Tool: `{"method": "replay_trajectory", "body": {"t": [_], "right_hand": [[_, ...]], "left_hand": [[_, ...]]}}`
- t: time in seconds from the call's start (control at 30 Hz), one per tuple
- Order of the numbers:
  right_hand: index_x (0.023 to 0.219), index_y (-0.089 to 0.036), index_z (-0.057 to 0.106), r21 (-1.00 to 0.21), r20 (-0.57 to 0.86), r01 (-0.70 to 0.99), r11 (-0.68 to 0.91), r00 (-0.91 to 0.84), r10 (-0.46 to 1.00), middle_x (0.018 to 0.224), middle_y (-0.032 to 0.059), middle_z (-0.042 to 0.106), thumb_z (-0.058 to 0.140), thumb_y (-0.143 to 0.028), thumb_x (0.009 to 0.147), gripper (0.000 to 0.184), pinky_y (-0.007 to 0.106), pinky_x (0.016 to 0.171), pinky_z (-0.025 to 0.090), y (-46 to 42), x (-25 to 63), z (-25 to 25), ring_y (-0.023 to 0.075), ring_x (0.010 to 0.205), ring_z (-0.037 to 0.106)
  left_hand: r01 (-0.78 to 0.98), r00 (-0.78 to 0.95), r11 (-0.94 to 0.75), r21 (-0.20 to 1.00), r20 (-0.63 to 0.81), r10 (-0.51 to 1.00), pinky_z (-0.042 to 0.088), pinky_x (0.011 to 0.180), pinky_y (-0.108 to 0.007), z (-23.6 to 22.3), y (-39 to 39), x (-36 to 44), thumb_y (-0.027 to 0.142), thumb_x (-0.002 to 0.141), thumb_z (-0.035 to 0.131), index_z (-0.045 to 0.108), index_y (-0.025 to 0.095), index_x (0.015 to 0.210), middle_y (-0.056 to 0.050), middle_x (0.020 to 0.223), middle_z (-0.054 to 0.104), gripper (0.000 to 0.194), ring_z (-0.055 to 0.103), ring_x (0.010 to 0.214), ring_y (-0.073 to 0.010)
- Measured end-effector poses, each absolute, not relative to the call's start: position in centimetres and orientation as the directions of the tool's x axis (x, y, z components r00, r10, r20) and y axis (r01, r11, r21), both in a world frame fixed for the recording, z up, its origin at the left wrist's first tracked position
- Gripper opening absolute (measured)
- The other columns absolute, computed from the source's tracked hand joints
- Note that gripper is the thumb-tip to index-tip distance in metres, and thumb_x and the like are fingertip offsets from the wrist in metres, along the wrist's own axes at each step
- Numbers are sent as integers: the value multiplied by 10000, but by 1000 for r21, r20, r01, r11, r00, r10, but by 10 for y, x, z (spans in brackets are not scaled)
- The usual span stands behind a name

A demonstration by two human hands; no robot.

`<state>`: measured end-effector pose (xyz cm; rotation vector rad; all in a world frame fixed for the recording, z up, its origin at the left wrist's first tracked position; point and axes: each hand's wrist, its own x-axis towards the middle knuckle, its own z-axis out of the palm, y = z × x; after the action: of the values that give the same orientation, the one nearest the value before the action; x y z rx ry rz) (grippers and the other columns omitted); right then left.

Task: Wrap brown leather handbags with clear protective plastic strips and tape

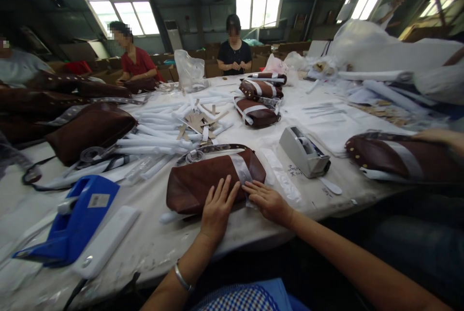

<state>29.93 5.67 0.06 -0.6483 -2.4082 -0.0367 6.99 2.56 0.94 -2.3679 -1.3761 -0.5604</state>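
Observation:
A brown leather bag (203, 183) lies on the white-covered table in front of me, with a pale translucent strip (241, 168) wrapped around its right part. My left hand (218, 204) rests flat on the bag's front, fingers stretched out beside the strip. With fingers extended, my right hand (266, 199) touches the strip at the bag's lower front edge. Behind the bag lies its studded strap (224, 147), partly in clear wrapping. A white roll end (170, 217) pokes out under the bag's left side.
A grey tape dispenser (302, 151) stands to the right, a blue tape dispenser (78, 219) to the left beside a white power strip (107, 243). White rolls (155, 129) and cardboard pieces (197, 125) lie behind. Another person's hand (440, 138) touches a wrapped bag (391, 156). Several people sit around.

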Motion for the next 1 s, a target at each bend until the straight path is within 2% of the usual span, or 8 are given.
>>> {"method": "replay_trajectory", "body": {"t": [0.1,0.23,0.33,0.47,0.57,0.67,0.83,1.0], "right_hand": [[1111,-186,652,-154,614,459,875,-650,449,1347,121,625,422,-24,907,347,467,1126,441,56,299,-4,214,1316,528],[1069,-200,684,-152,641,439,886,-638,426,1248,112,694,460,-39,908,319,465,1099,473,47,301,-1,218,1245,598],[1030,-206,696,-176,588,396,901,-692,419,1248,117,693,575,-196,916,166,477,1103,469,38,307,19,252,1256,591],[1201,-245,647,-264,607,408,874,-634,480,1176,69,730,573,-281,938,276,394,1097,480,50,305,67,203,1147,663],[1434,-214,477,-245,620,541,805,-551,559,1464,109,526,507,-291,978,463,446,1182,355,83,286,90,229,1388,451],[1518,-190,355,-226,482,622,750,-597,641,1589,124,317,545,-411,959,631,514,1216,244,121,263,79,285,1487,251],[1463,-199,462,-298,194,661,688,-664,722,1523,131,428,559,-434,946,576,487,1188,306,155,251,45,294,1419,394],[1490,-229,419,-283,307,604,745,-679,667,1549,107,392,553,-458,951,600,496,1220,223,161,240,57,278,1451,342]], "left_hand": [[832,543,-526,-177,455,705,350,1145,-540,14,32,76,60,936,397,267,223,1545,-93,1603,288,644,291,1469,-270],[695,708,-680,-232,382,594,314,1183,-466,5,40,70,101,967,354,246,181,1546,-72,1609,283,594,242,1488,-209],[692,709,-688,-219,385,590,318,1179,-467,-1,41,64,111,980,330,258,205,1542,-46,1606,290,574,253,1484,-204],[723,669,-662,-198,440,599,345,1159,-466,-3,39,68,99,981,326,298,218,1528,-33,1580,348,561,317,1459,-203],[732,655,-651,-202,470,592,358,1146,-484,-6,40,71,119,987,343,309,223,1523,-27,1567,376,547,352,1441,-209],[731,660,-649,-213,465,591,359,1146,-475,-10,43,70,149,994,363,317,231,1521,-31,1558,396,535,359,1437,-203],[729,653,-653,-206,497,572,341,1158,-434,-13,45,68,192,1011,340,371,229,1501,-37,1525,451,493,379,1425,-180],[755,630,-623,-205,492,601,360,1146,-449,-14,42,70,170,1009,338,347,243,1513,-31,1559,396,509,365,1434,-196]]}}
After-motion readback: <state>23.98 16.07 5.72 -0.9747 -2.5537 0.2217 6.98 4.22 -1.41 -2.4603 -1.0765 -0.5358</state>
